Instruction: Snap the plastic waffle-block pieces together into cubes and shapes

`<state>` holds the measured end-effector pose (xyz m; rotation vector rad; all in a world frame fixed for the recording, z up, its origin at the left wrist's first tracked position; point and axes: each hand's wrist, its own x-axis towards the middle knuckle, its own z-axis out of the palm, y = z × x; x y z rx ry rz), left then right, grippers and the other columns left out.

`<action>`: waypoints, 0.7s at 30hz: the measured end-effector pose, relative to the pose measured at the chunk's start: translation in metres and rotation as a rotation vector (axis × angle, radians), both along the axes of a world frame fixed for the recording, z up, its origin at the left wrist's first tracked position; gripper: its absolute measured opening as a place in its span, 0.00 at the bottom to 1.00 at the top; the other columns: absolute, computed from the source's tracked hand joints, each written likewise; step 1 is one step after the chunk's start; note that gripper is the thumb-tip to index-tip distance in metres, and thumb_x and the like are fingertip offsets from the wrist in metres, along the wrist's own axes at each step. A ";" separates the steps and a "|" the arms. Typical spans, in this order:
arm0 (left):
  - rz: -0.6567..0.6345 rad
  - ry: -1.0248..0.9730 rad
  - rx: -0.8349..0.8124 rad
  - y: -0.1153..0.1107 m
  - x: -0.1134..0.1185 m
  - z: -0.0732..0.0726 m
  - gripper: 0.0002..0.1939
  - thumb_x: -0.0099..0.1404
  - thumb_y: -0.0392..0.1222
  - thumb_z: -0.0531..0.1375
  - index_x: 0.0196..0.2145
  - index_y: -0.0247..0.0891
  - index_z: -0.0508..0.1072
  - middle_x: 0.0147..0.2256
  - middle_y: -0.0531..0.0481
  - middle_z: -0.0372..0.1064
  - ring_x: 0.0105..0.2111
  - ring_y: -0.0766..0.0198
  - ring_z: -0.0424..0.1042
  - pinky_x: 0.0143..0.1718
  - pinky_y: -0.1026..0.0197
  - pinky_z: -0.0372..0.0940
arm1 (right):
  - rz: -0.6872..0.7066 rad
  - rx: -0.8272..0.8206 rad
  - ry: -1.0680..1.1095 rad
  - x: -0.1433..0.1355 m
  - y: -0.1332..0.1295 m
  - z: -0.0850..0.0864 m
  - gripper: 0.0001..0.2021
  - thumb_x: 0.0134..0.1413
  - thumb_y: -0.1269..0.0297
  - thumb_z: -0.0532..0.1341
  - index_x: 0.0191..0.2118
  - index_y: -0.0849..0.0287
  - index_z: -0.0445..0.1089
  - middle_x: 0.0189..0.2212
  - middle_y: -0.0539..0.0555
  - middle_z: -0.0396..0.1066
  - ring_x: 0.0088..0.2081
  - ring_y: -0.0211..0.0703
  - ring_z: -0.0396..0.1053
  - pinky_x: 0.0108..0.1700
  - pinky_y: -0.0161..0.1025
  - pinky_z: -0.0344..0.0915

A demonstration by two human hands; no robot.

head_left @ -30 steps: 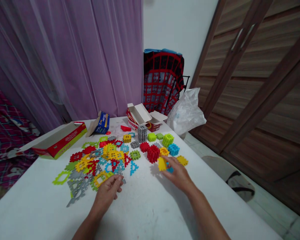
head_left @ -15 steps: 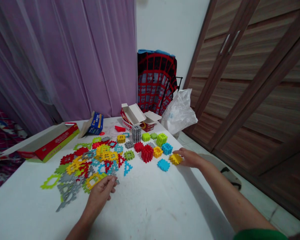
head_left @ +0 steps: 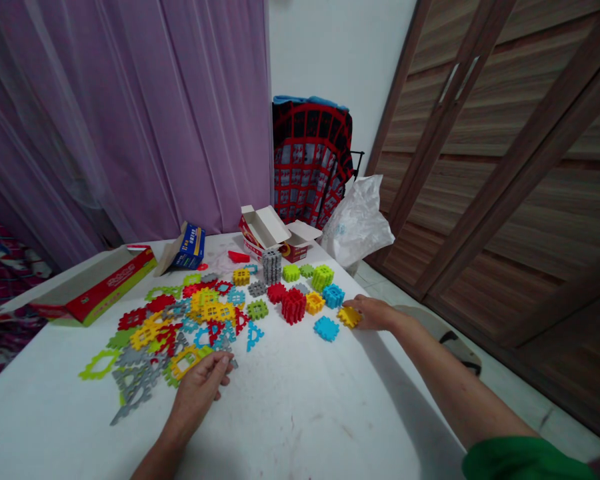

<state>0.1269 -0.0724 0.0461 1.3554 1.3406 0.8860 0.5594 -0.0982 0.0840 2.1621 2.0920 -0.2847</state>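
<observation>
My left hand (head_left: 203, 388) is closed in a pinch at the front edge of a mixed pile of toothed plastic building pieces (head_left: 210, 311). A sliver of a grey building piece (head_left: 234, 363) shows at its fingertips; the hand hides the rest. A yellow frame piece (head_left: 185, 360) lies just behind its knuckles. On the right, my right hand (head_left: 373, 312) has its fingers closed on a yellow building piece (head_left: 349, 317), low at the table. Left of that lies a flat blue piece (head_left: 326, 328). Behind are stacks of blue (head_left: 333, 296), yellow (head_left: 315, 303) and red pieces (head_left: 293, 306).
A tall grey stack (head_left: 271, 267) and green stacks (head_left: 323, 277) stand farther back on the white table (head_left: 290, 427). Opened boxes, one red and green (head_left: 100, 290), one blue (head_left: 193, 247) and one red (head_left: 265, 230), line the back. A plastic bag (head_left: 357, 223) is at the right corner.
The view has shifted very slightly. Both hands keep nearly the same place, and the right hand stays on the yellow piece.
</observation>
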 end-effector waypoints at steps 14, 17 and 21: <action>0.005 -0.005 -0.003 0.000 0.001 -0.003 0.27 0.45 0.65 0.62 0.31 0.39 0.76 0.26 0.48 0.73 0.23 0.63 0.70 0.16 0.66 0.60 | 0.009 -0.024 -0.018 -0.004 0.004 -0.004 0.32 0.42 0.66 0.64 0.59 0.51 0.66 0.47 0.59 0.72 0.44 0.52 0.73 0.43 0.41 0.67; 0.009 -0.014 -0.003 -0.001 0.001 -0.002 0.26 0.44 0.65 0.62 0.30 0.39 0.76 0.25 0.49 0.73 0.23 0.63 0.69 0.15 0.66 0.60 | 0.001 -0.048 -0.015 -0.005 0.005 -0.005 0.33 0.41 0.66 0.64 0.59 0.52 0.66 0.47 0.59 0.72 0.45 0.53 0.73 0.44 0.41 0.67; 0.012 -0.022 -0.010 -0.002 0.003 0.001 0.25 0.45 0.63 0.61 0.30 0.39 0.76 0.25 0.49 0.72 0.22 0.64 0.69 0.16 0.67 0.59 | -0.017 -0.066 -0.015 -0.007 0.004 -0.004 0.34 0.41 0.66 0.63 0.60 0.53 0.64 0.48 0.61 0.71 0.45 0.54 0.73 0.44 0.43 0.67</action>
